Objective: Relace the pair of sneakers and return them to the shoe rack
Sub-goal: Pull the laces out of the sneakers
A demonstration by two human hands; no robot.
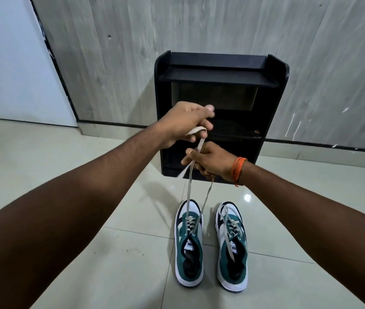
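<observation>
step: tying left sneaker, lace ends pulled up taut | left hand pinches one end, above the right | right hand grips both strands | next, likely: cross and knot | right sneaker lace loose, below right hand | shoe rack behind hands, shelves bare

floor tiles: glossy | shoe rack: matt | laces: cloth

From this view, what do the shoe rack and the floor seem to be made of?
Shoe rack: probably laminated board, matte black; flat panels, rounded corners, no visible grain. Floor: likely glazed ceramic tile, glossy pale; grout lines and a bright reflected light spot show it.
</observation>
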